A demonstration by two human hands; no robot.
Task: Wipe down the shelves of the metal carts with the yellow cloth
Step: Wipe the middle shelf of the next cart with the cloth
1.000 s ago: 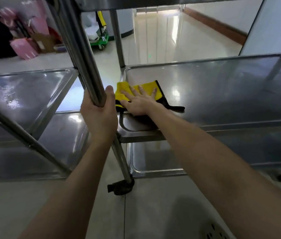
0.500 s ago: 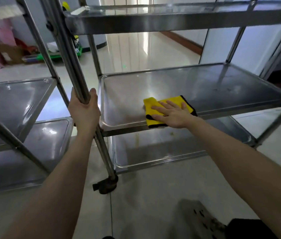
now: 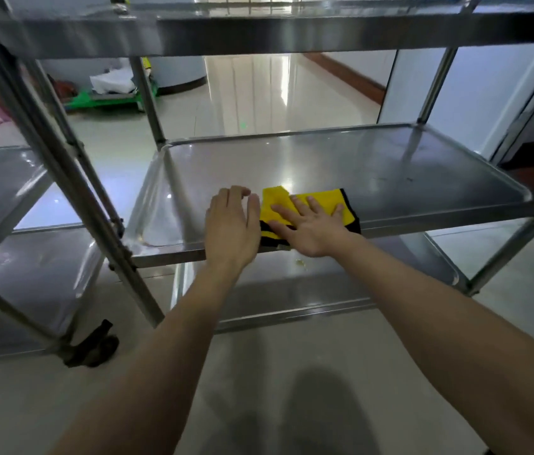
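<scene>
Let go of the upright post [image 3: 72, 178] since half a second back, and crossed to the front lip of the middle shelf [image 3: 390, 172] with the left hand [image 3: 231, 224]. Nudged the yellow cloth [image 3: 324, 201] slightly rightward too, as far as can be judged.

Far left: a neighbouring cart [image 3: 3, 192], shelves glinting. Cannot tell whether wiped or not. Then the post, ungripped. Then the left hand, fingers loosely bent, holding nothing, just beside the cloth's left edge and perhaps touching it. Next the cloth itself, lying near the front edge of the middle shelf, pressed flat under the right hand [image 3: 311, 229], fingers straight and spread. Further right, a long bare stretch of the same shelf, seemingly not yet reached.

Below, a lower shelf [image 3: 341, 284] bearing a yellowish speck [image 3: 300, 263], probably still to do. Above, a top shelf [image 3: 291, 31], upper face hidden from here. Judged overall: partway along one shelf, with more left than done.
</scene>
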